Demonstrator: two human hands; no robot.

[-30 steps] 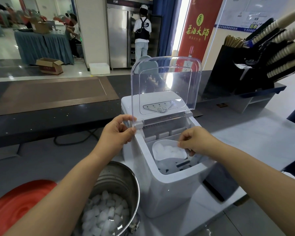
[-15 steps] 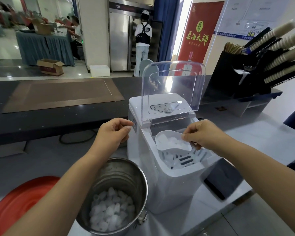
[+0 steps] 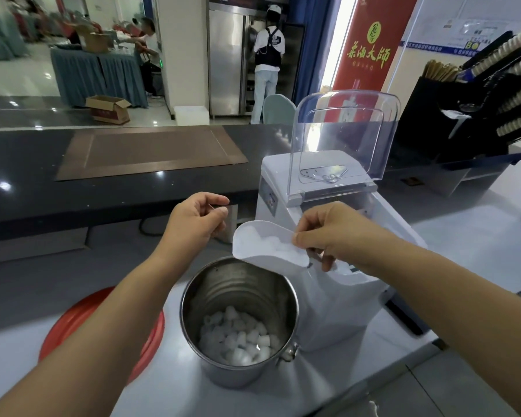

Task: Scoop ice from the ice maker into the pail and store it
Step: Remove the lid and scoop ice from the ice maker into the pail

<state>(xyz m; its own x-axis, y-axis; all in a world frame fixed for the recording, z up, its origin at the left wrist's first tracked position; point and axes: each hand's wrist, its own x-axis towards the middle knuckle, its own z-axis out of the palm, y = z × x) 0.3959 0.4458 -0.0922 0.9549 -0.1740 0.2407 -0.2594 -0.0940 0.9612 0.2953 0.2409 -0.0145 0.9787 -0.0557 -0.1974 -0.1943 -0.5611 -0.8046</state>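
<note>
Ice scoop [image 3: 265, 246] in pinch of right grip [image 3: 331, 236]

The white ice maker [image 3: 328, 311] stands with its clear lid [image 3: 343, 130] raised. A white scoop [image 3: 271, 258] of ice [image 3: 265, 240] tilts just above the steel pail [image 3: 223, 374] beside it. More cubes [image 3: 238, 341] lie inside.

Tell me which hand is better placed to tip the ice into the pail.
The right hand: it holds the loaded scoop right at the rim of the pail. The left hand is empty, off to the side.
</note>
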